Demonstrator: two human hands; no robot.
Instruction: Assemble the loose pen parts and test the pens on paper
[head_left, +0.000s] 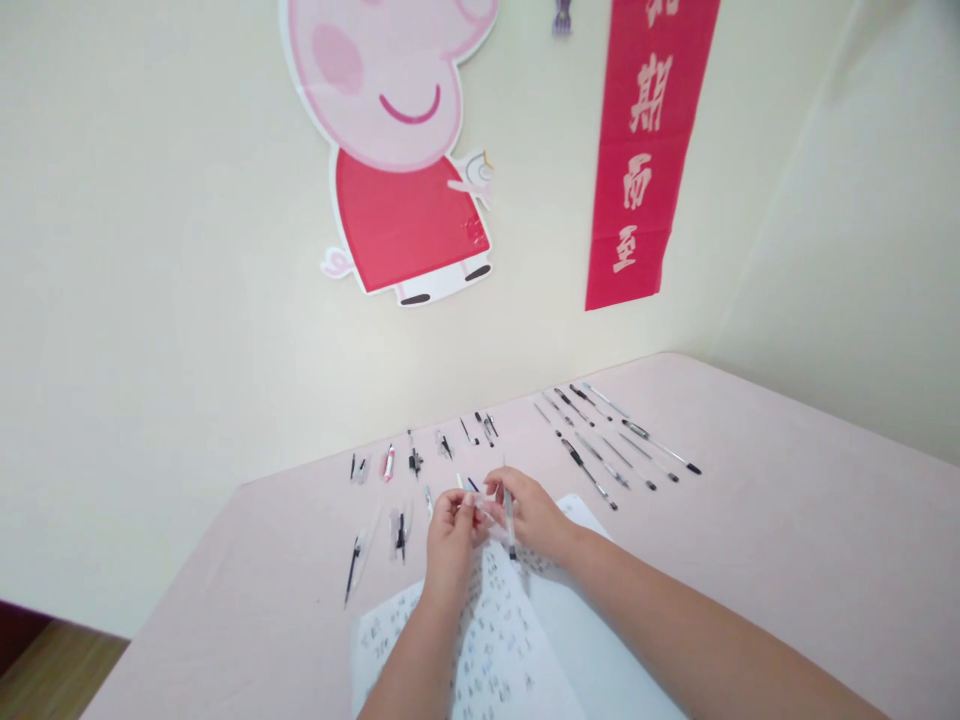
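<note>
My right hand is closed around a slim clear pen, its dark end pointing down toward the paper. My left hand is beside it, thumb and fingers pinched together near a small pale, see-through piece between the two hands. What exactly the left fingers grip is too small to make out. Both hands are above handwritten sheets of paper. Just beyond the fingers lie a dark blue pen part and a light blue one, both partly hidden.
To the right, several pens lie in two slanted rows. On the left are several groups of pen parts, including a black piece with a clear tube and a pink-and-white pen. A pink cloth covers the table, which meets the wall.
</note>
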